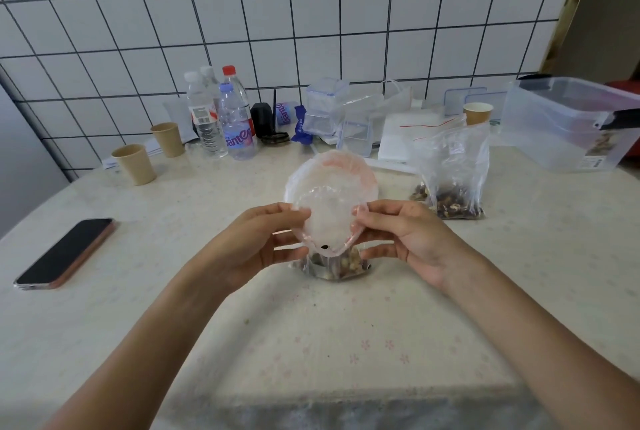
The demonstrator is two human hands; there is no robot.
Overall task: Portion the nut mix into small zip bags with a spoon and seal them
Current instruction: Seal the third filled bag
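A small clear zip bag with a red-lined mouth stands on the table centre, nuts lying in its bottom. Its mouth is spread wide. My left hand pinches the left edge of the mouth. My right hand pinches the right edge. Behind the bag lies a white plastic plate or bowl, mostly hidden by it. A second zip bag holding nut mix stands upright to the right. No spoon is visible.
A phone lies at the left. Two paper cups and several water bottles stand at the back left. Clear containers, spare zip bags, another cup and a large clear tub fill the back right.
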